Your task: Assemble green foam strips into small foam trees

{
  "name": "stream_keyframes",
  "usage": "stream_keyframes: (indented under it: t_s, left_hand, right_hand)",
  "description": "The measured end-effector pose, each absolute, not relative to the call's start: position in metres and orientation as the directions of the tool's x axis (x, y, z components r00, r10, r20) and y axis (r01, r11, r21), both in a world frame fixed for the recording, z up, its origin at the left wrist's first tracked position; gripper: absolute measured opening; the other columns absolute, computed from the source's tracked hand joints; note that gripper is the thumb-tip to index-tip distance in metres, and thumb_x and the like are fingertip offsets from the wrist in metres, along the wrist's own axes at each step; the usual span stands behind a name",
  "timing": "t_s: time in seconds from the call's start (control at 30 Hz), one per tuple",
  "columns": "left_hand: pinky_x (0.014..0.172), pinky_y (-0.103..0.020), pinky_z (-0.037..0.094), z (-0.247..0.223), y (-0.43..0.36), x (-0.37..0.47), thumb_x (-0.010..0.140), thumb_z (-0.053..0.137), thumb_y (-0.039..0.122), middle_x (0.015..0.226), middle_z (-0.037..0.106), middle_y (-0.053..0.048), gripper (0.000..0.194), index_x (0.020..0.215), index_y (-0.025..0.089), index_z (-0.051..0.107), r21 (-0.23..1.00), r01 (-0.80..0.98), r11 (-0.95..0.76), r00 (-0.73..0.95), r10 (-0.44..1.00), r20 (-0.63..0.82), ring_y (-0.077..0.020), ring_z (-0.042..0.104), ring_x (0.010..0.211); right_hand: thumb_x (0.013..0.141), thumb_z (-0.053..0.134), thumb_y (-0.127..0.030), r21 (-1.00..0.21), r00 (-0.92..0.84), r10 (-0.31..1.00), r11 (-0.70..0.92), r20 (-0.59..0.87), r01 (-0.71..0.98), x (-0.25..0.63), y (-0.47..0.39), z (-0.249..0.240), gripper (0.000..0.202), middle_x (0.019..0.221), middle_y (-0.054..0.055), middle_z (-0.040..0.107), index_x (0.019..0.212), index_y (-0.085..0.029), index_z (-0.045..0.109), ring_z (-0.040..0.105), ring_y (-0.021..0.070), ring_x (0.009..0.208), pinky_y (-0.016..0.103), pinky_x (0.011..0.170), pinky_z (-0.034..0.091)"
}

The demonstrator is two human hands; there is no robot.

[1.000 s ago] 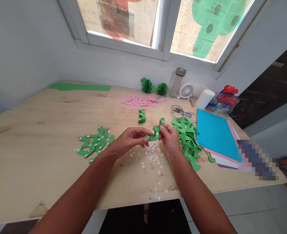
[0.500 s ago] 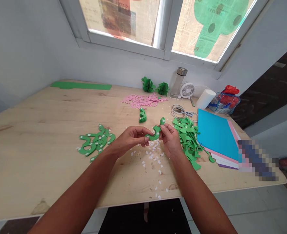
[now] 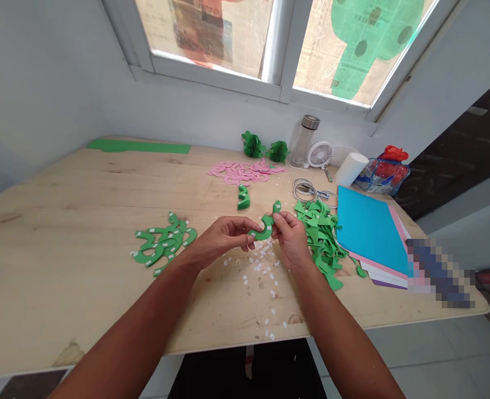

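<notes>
A curved green paper piece [image 3: 265, 228] with small white patches is held between both hands. My left hand [image 3: 229, 235] pinches its left end, and my right hand [image 3: 289, 233] grips it near its upper right end. Just beyond the hands stands a small stack of green cutouts [image 3: 243, 198]. Left of my left hand lies a pile of curved green pieces [image 3: 162, 244] with white patches. Green scraps [image 3: 322, 238] are heaped beside my right hand. Tiny white bits [image 3: 264, 266] are scattered on the table below the held piece.
Pink cutouts [image 3: 247, 170] lie toward the wall, before two green paper shapes [image 3: 253, 145]. A bottle [image 3: 303, 141], a fan [image 3: 320, 154], a white roll [image 3: 352, 169] and scissors [image 3: 311, 191] stand or lie at the back right. Coloured sheets [image 3: 369, 227] are at right. A green strip [image 3: 145, 147] lies back left.
</notes>
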State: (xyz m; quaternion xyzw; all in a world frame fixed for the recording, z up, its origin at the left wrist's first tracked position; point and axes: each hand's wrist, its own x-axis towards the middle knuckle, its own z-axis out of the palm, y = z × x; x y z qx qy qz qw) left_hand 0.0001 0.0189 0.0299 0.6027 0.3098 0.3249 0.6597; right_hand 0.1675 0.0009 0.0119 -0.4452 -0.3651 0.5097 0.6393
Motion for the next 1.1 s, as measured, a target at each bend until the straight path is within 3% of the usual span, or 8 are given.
stream_keyframes:
  t_s: [0.2, 0.4, 0.53, 0.67, 0.8, 1.1]
  left_hand:
    - [0.065, -0.028, 0.052, 0.036, 0.020, -0.003, 0.071, 0.071, 0.034, 0.098, 0.068, -0.007, 0.027, 0.093, 0.019, 0.071, 1.000, 0.008, 0.013, 0.598, 0.801, -0.015, -0.0180, 0.063, 0.079]
    - [0.072, -0.031, 0.051, 0.035, 0.021, 0.002, 0.075, 0.067, 0.038, 0.084, 0.071, -0.006, 0.029, 0.093, 0.016, 0.072, 0.999, -0.015, -0.034, 0.389, 0.921, 0.037, -0.0190, 0.062, 0.079]
    - [0.078, -0.034, 0.050, 0.030, 0.022, 0.005, 0.072, 0.070, 0.038, 0.088, 0.071, -0.006, 0.034, 0.099, 0.017, 0.071, 0.997, -0.074, -0.016, 0.321, 0.946, 0.039, -0.0205, 0.063, 0.082]
    - [0.079, -0.031, 0.048, 0.027, 0.022, 0.003, 0.071, 0.073, 0.034, 0.098, 0.071, -0.006, 0.035, 0.102, 0.019, 0.070, 0.986, -0.160, 0.044, 0.382, 0.924, 0.021, -0.0197, 0.063, 0.088]
    - [0.075, -0.030, 0.048, 0.025, 0.021, 0.000, 0.070, 0.074, 0.029, 0.090, 0.069, -0.004, 0.036, 0.105, 0.020, 0.068, 0.960, -0.253, 0.121, 0.505, 0.863, 0.025, -0.0163, 0.063, 0.078]
    - [0.074, -0.033, 0.048, 0.030, 0.021, -0.004, 0.069, 0.075, 0.026, 0.093, 0.062, -0.005, 0.022, 0.087, 0.017, 0.068, 0.928, -0.333, 0.165, 0.627, 0.774, 0.088, -0.0172, 0.061, 0.077]
  right_hand:
    - [0.065, 0.071, -0.040, -0.952, 0.238, 0.971, 0.091, 0.020, -0.294, 0.167, 0.001, 0.011, 0.025, 0.047, -0.006, 0.050, 0.064, -0.018, 0.059, 0.039, 0.0081, 0.045, 0.023, 0.047, 0.028]
    - [0.068, 0.070, -0.040, -0.967, 0.192, 0.981, 0.078, 0.031, -0.243, 0.165, 0.000, 0.008, 0.024, 0.046, -0.006, 0.050, 0.065, -0.018, 0.061, 0.040, 0.0078, 0.044, 0.023, 0.046, 0.028]
    - [0.068, 0.070, -0.040, -0.975, 0.101, 0.995, 0.048, 0.026, -0.216, 0.161, -0.003, 0.009, 0.024, 0.048, -0.006, 0.050, 0.065, -0.018, 0.061, 0.041, 0.0083, 0.045, 0.023, 0.047, 0.030]
    - [0.068, 0.071, -0.041, -0.973, -0.063, 0.998, -0.015, -0.001, -0.231, 0.159, -0.007, 0.009, 0.025, 0.050, -0.005, 0.053, 0.066, -0.018, 0.062, 0.042, 0.0088, 0.046, 0.023, 0.048, 0.031]
    - [0.069, 0.071, -0.041, -0.970, -0.192, 0.981, -0.044, 0.004, -0.241, 0.158, -0.009, 0.009, 0.024, 0.051, -0.004, 0.054, 0.068, -0.018, 0.065, 0.042, 0.0089, 0.047, 0.023, 0.049, 0.031]
    - [0.070, 0.071, -0.038, -0.951, -0.310, 0.951, -0.115, -0.021, -0.288, 0.159, -0.014, 0.013, 0.021, 0.056, -0.004, 0.053, 0.070, -0.018, 0.065, 0.043, 0.0086, 0.050, 0.022, 0.050, 0.032]
